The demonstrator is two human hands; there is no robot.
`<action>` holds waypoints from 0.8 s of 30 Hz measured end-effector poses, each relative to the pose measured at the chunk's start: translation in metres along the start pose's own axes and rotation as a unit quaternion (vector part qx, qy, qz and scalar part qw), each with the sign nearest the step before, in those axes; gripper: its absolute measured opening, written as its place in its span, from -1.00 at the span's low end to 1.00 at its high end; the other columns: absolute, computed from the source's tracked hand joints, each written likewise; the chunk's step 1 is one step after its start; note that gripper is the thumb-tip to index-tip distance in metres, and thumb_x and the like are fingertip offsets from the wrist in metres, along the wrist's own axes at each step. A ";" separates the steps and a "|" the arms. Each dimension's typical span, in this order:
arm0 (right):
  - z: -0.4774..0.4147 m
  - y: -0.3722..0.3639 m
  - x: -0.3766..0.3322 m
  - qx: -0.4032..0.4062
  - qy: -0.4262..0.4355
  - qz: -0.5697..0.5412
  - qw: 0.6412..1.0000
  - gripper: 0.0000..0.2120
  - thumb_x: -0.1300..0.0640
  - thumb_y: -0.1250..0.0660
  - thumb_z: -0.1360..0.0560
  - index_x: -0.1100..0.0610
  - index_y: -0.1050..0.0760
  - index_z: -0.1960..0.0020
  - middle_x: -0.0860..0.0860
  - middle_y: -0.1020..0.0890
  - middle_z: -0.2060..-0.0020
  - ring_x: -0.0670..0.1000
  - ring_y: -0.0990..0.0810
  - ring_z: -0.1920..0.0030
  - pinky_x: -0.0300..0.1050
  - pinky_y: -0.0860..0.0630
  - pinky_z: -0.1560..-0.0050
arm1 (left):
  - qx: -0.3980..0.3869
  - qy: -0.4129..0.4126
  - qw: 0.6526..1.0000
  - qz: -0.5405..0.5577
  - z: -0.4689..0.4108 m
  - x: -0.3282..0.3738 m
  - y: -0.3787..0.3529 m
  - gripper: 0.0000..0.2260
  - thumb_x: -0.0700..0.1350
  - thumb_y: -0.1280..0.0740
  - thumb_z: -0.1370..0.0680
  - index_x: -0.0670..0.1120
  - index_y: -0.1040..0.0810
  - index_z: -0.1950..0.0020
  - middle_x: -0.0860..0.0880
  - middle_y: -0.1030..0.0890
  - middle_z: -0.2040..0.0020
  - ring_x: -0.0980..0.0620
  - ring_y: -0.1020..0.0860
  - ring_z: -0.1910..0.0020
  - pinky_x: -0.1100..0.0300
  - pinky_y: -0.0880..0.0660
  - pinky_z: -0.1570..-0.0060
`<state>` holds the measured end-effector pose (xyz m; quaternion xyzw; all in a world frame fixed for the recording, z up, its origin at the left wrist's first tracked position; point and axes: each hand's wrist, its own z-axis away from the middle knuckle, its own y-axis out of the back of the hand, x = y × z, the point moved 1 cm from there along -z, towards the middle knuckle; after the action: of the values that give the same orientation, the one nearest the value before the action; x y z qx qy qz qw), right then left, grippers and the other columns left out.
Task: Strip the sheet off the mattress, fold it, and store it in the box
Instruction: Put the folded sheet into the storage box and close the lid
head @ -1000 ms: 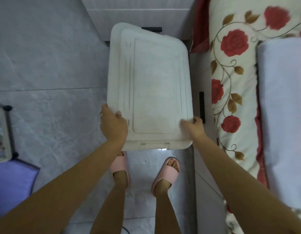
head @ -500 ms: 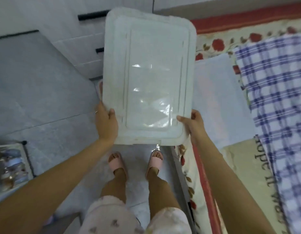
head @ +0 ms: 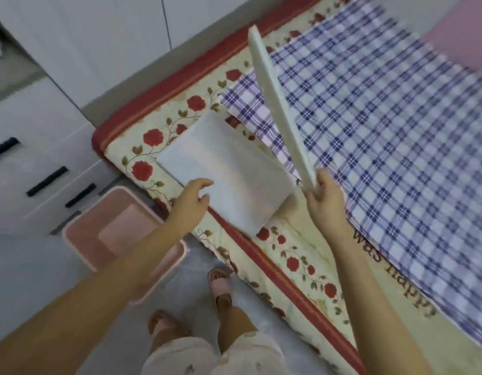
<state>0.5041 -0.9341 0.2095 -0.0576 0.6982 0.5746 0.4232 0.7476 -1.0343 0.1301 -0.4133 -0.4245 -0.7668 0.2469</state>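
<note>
On the far left I see white drawers (head: 42, 169) with black handles. Next to them, down on the grey floor (head: 28, 277), sits the pink box (head: 118, 217). It has no lid on and I can see inside it. The left arm goes across the box's near corner. The left hand (head: 189, 197) is open, with its fingers spread a little, right at the near edge of the folded sheet (head: 229, 177). I cannot tell if it touches the sheet. The sheet is white and folded into a flat pad. It lies on the corner of the mattress (head: 288, 261), the one with red roses, just beside the box. Below, one foot wears a pink slipper (head: 220, 285) on the floor. To the right, the right hand (head: 325, 194) holds the white lid (head: 277, 104) by its near end, fingers curled around it. The lid is turned so I see only its thin edge, and it points up and away over the blue checked cloth (head: 396, 125) spread on the bed
</note>
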 end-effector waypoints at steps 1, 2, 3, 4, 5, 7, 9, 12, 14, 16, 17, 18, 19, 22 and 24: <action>0.003 -0.005 0.017 0.026 -0.011 0.045 0.999 -0.77 0.36 -0.23 -0.50 0.15 -0.46 -0.12 -0.02 -0.50 0.07 -0.06 -0.47 0.18 -0.31 -0.39 0.18 | -0.026 -0.011 1.000 -0.008 -0.005 0.006 -0.013 -0.72 -0.27 -0.18 -0.59 -0.09 -0.44 -0.29 -0.03 -0.43 -0.26 0.11 -0.40 -0.21 0.27 -0.28 -0.21; 0.008 -0.015 0.030 0.039 -0.013 0.091 0.995 -0.70 0.41 -0.20 -0.47 0.20 -0.45 -0.16 0.05 -0.53 -0.02 0.03 -0.52 0.08 -0.14 -0.46 0.09 | -0.041 -0.015 0.999 -0.011 -0.005 0.009 -0.019 -0.72 -0.27 -0.18 -0.60 -0.07 -0.44 -0.28 -0.01 -0.43 -0.24 0.13 -0.39 -0.21 0.27 -0.27 -0.22; 0.013 -0.022 0.052 0.046 -0.027 0.142 0.988 -0.64 0.47 -0.18 -0.42 0.23 -0.44 -0.17 0.11 -0.53 -0.12 0.12 -0.53 -0.02 0.04 -0.49 -0.01 | -0.061 -0.020 0.998 -0.014 -0.008 0.013 -0.031 -0.73 -0.26 -0.18 -0.60 -0.06 -0.45 -0.27 0.02 -0.43 -0.22 0.15 -0.38 -0.22 0.28 -0.27 -0.23; 0.019 -0.031 0.068 0.045 -0.051 0.187 0.980 -0.58 0.52 -0.18 -0.37 0.25 -0.43 -0.18 0.15 -0.50 -0.21 0.17 -0.52 -0.11 0.15 -0.47 -0.11 | -0.075 -0.016 0.997 -0.013 -0.006 0.014 -0.038 -0.73 -0.27 -0.17 -0.60 -0.07 -0.45 -0.27 0.04 -0.43 -0.20 0.17 -0.37 -0.21 0.30 -0.26 -0.23; 0.026 -0.038 0.087 0.043 -0.089 0.222 0.970 -0.54 0.55 -0.18 -0.33 0.27 -0.43 -0.18 0.17 -0.46 -0.28 0.19 -0.48 -0.19 0.20 -0.43 -0.18 | -0.090 -0.018 0.996 -0.014 -0.007 0.013 -0.050 -0.74 -0.27 -0.17 -0.60 -0.07 -0.46 -0.25 0.06 -0.43 -0.18 0.18 -0.37 -0.19 0.31 -0.27 -0.22; 0.040 -0.054 0.121 0.032 -0.158 0.258 0.953 -0.53 0.55 -0.20 -0.33 0.28 -0.43 -0.20 0.18 -0.40 -0.34 0.17 -0.40 -0.29 0.16 -0.34 -0.27 | -0.111 -0.020 0.993 -0.019 -0.004 0.007 -0.069 -0.75 -0.29 -0.17 -0.59 -0.06 -0.48 -0.21 0.06 -0.45 -0.15 0.15 -0.41 -0.13 0.24 -0.34 -0.23; 0.049 -0.074 0.149 -0.006 -0.230 0.276 0.933 -0.53 0.51 -0.20 -0.37 0.24 -0.41 -0.25 0.15 -0.35 -0.36 0.14 -0.32 -0.36 0.14 -0.27 -0.29 | -0.137 -0.023 0.989 -0.040 -0.004 -0.002 -0.085 -0.75 -0.30 -0.18 -0.58 -0.06 -0.50 -0.17 0.04 -0.48 -0.14 0.13 -0.43 -0.15 0.21 -0.36 -0.25; 0.057 -0.109 0.178 -0.059 -0.373 0.206 0.902 -0.58 0.44 -0.18 -0.43 0.21 -0.40 -0.25 0.10 -0.29 -0.36 0.13 -0.33 -0.31 0.16 -0.31 -0.26 | -0.172 -0.030 0.982 -0.070 -0.004 -0.017 -0.102 -0.76 -0.30 -0.19 -0.57 -0.05 -0.53 -0.13 0.05 -0.51 -0.10 0.09 -0.50 -0.07 0.22 -0.41 -0.18; 0.055 -0.123 0.185 -0.082 -0.465 0.117 0.874 -0.67 0.41 -0.18 -0.45 0.24 -0.42 -0.20 0.11 -0.24 -0.34 0.16 -0.34 -0.26 0.19 -0.33 -0.27 | -0.180 -0.031 0.980 -0.073 -0.003 -0.022 -0.108 -0.76 -0.30 -0.19 -0.57 -0.02 -0.53 -0.11 0.09 -0.51 -0.06 0.09 -0.52 0.02 0.31 -0.43 -0.07; 0.048 -0.136 0.190 -0.083 -0.503 0.054 0.859 -0.72 0.35 -0.21 -0.47 0.26 -0.43 -0.18 0.14 -0.26 -0.33 0.18 -0.34 -0.27 0.13 -0.37 -0.28 | -0.187 -0.027 0.979 -0.074 -0.007 -0.027 -0.111 -0.75 -0.29 -0.18 -0.58 0.01 -0.53 -0.09 0.14 -0.51 -0.04 0.14 -0.52 0.05 0.44 -0.40 0.03; 0.042 -0.143 0.191 -0.088 -0.514 0.033 0.853 -0.71 0.30 -0.24 -0.49 0.26 -0.42 -0.20 0.15 -0.29 -0.32 0.17 -0.34 -0.28 0.07 -0.39 -0.26 | -0.188 -0.024 0.979 -0.075 -0.011 -0.028 -0.112 -0.75 -0.28 -0.18 -0.58 0.03 -0.52 -0.08 0.17 -0.50 -0.04 0.20 -0.50 0.04 0.49 -0.37 0.05; 0.036 -0.148 0.192 -0.090 -0.526 0.031 0.845 -0.68 0.23 -0.26 -0.50 0.26 -0.41 -0.23 0.15 -0.33 -0.31 0.15 -0.32 -0.30 0.01 -0.37 -0.25 | -0.187 -0.020 0.979 -0.075 -0.015 -0.030 -0.112 -0.75 -0.28 -0.17 -0.58 0.04 -0.51 -0.07 0.20 -0.49 -0.03 0.28 -0.48 0.02 0.54 -0.34 0.04; 0.031 -0.154 0.192 -0.072 -0.540 0.028 0.838 -0.64 0.19 -0.28 -0.49 0.27 -0.39 -0.26 0.15 -0.35 -0.30 0.14 -0.31 -0.32 -0.02 -0.36 -0.25 | -0.181 -0.016 0.981 -0.072 -0.018 -0.033 -0.111 -0.74 -0.29 -0.17 -0.58 0.06 -0.51 -0.05 0.22 -0.48 -0.03 0.33 -0.45 -0.01 0.58 -0.31 0.03; 0.017 -0.169 0.184 0.027 -0.495 -0.053 0.867 -0.64 0.25 -0.23 -0.48 0.30 -0.39 -0.26 0.18 -0.45 -0.22 0.20 -0.47 -0.19 0.02 -0.48 -0.13 | -0.148 -0.011 0.987 -0.054 -0.025 -0.045 -0.108 -0.68 -0.32 -0.17 -0.57 0.13 -0.48 0.02 0.23 -0.49 -0.01 0.30 -0.44 -0.04 0.57 -0.30 -0.02; 0.005 -0.184 0.180 0.042 -0.429 -0.112 0.895 -0.74 0.20 -0.18 -0.54 0.28 -0.44 -0.18 0.16 -0.55 -0.03 0.16 -0.58 0.05 -0.14 -0.50 0.16 | -0.122 0.006 0.992 -0.022 -0.032 -0.061 -0.108 -0.65 -0.33 -0.17 -0.57 0.15 -0.48 0.05 0.22 -0.51 -0.01 0.19 -0.48 -0.01 0.36 -0.41 -0.04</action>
<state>0.4971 -0.9181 -0.0475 0.1343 0.4612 0.4626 0.7452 0.6882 -1.0039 0.0214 -0.4266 -0.3353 -0.8205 0.1801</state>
